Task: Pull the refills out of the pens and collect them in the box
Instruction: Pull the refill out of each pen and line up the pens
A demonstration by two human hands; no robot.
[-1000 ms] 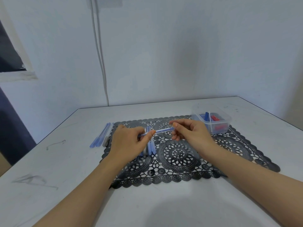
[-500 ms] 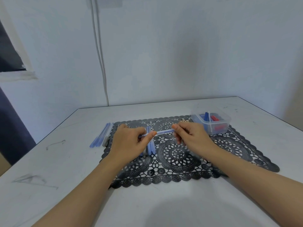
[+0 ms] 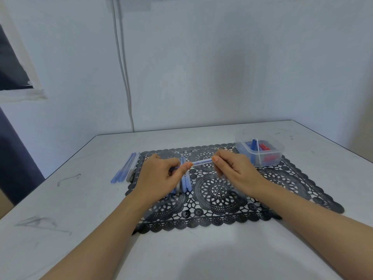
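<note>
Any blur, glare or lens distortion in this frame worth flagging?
Head view: even, soft, bluish light, no glare; a faint shadow lies on the near table; wide-angle bending curves the wall cable; the right hand is slightly motion-blurred, the pen print unreadable; the box is fairly sharp.

A white table (image 3: 60,199) stands against pale walls (image 3: 222,67), with perhaps a window opening (image 3: 10,67) at left.

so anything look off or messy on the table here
Nothing much. Both hands, left hand and right hand, hold one pen over the black lace mat. The clear box sits upright at the mat's far right corner. Only oddity: grey scuff marks on the white table, bottom left.
</note>
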